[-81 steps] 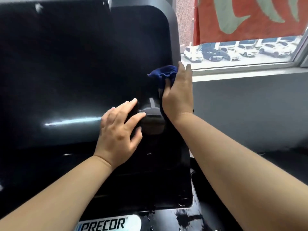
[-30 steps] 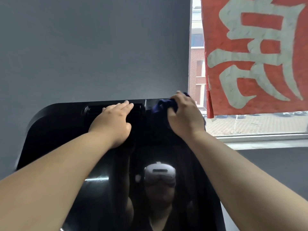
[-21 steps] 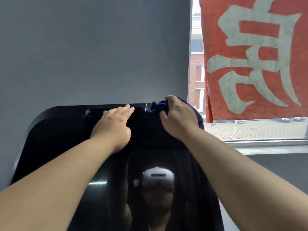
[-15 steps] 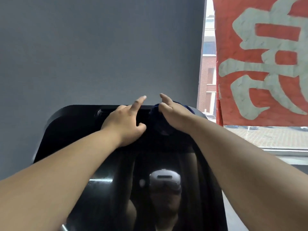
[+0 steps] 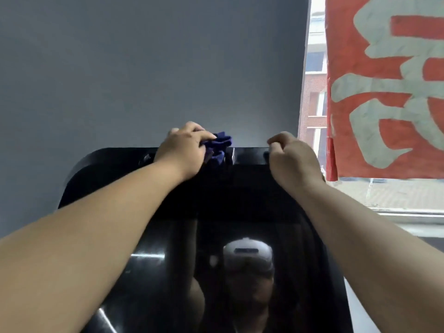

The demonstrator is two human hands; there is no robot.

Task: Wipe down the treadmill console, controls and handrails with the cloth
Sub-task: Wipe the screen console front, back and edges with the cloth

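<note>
Head view: blue cloth [image 5: 217, 146] sits bunched on the top edge of the treadmill console [image 5: 115, 169], just left of that edge's middle. Left hand [image 5: 185, 152] grips it, fingers closed over the wad. Right hand [image 5: 292, 159] is empty, fingers loosely curled, resting near the top right corner, apart from the cloth. The top edge runs left-right, so the next wipe likely goes along it; the left hand is the nearer one, already on the cloth. No brand readable on the console here. Red banner [image 5: 384, 87] in the window [image 5: 314, 75] carries a large pale character, cropped, not readable.
</note>
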